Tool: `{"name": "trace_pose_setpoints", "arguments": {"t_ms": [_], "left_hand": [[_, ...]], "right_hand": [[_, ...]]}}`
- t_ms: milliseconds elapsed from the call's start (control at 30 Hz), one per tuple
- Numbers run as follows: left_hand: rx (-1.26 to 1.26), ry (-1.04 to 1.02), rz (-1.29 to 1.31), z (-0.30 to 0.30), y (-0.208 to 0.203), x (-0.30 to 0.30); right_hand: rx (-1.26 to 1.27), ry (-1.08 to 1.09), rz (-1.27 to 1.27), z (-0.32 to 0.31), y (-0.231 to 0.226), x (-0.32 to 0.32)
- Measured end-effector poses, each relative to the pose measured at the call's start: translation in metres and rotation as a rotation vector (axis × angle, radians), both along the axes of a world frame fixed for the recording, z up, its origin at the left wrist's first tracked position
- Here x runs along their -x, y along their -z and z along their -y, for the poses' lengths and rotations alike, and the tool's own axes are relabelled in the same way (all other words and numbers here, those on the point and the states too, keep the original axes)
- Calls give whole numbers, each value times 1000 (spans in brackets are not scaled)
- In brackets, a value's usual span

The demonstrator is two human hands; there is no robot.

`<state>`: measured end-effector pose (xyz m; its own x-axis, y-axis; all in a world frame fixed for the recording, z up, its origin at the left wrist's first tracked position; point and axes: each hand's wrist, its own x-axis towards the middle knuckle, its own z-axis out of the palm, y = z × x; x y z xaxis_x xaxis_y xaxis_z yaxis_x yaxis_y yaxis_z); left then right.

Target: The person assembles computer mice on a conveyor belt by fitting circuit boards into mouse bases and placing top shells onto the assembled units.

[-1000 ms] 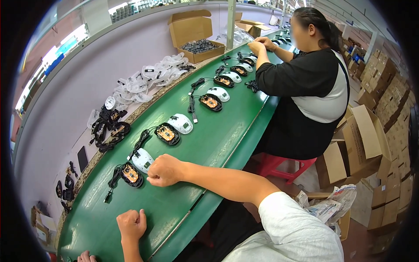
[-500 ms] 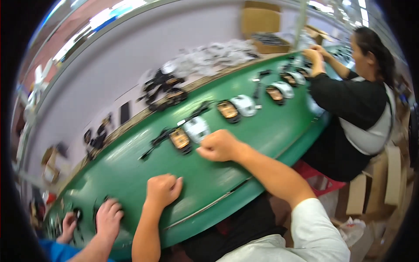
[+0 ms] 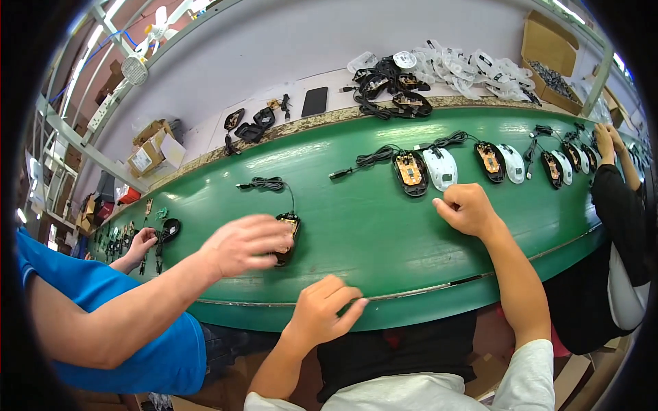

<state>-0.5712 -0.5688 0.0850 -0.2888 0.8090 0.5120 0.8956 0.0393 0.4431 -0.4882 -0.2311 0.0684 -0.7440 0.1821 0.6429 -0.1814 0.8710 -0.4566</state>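
My right hand is a loose fist resting at the green belt, just below a white mouse top shell; nothing shows in it. Left of that shell lies an open black mouse base with an orange-brown circuit board and a coiled black cable. My left hand hovers at the belt's near edge, thumb apart from half-bent fingers, holding nothing visible. Just beyond it, a co-worker's hand partly covers another open mouse base, whose cable runs up to a coil.
The green belt runs left to right, with more opened mice on the right. On the back ledge lie black mouse parts, clear plastic pieces, a dark phone-like slab and a cardboard box. Co-workers sit on both sides.
The view has swung left. The co-worker on the left has reached in with a mouse base, which now lies on the belt. My left hand has loosened and drawn nearer the edge.
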Motion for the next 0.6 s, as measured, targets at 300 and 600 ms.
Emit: {"name": "trace_pose_setpoints", "arguments": {"t_ms": [300,600], "left_hand": [[-32,-537,-66,43,17,71],[231,-402,5,26,12,75]], "right_hand": [[-7,-26,-18,2,6,1],[-31,-3,-6,-1,11,1]]}}
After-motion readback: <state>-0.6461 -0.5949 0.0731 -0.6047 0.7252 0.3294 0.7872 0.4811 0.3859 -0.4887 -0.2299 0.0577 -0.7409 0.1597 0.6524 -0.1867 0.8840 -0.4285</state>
